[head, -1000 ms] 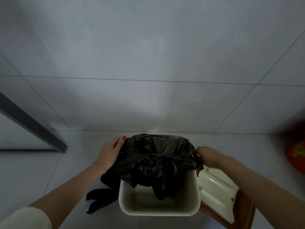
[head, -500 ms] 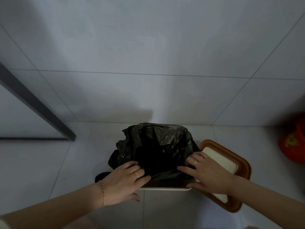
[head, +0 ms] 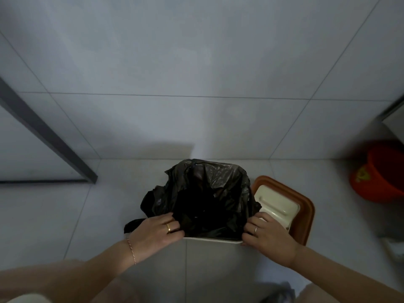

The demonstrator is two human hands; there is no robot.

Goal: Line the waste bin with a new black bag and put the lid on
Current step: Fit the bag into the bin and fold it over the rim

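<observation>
Currently both hands, left hand (head: 156, 231) and right hand (head: 265, 234), pinch the black bag (head: 207, 193) (thin, limp, slippery film) at the waste bin (head: 213, 240) near-rim corners.

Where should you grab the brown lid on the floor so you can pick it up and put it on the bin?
Grab the lid by its raised brown rim along the far right edge, coming down from above. It lies flat beside the waste bin, and that side is bare; the near corner is hidden under the right hand. The cream flap in its middle looks hinged, so it would probably swing.
</observation>
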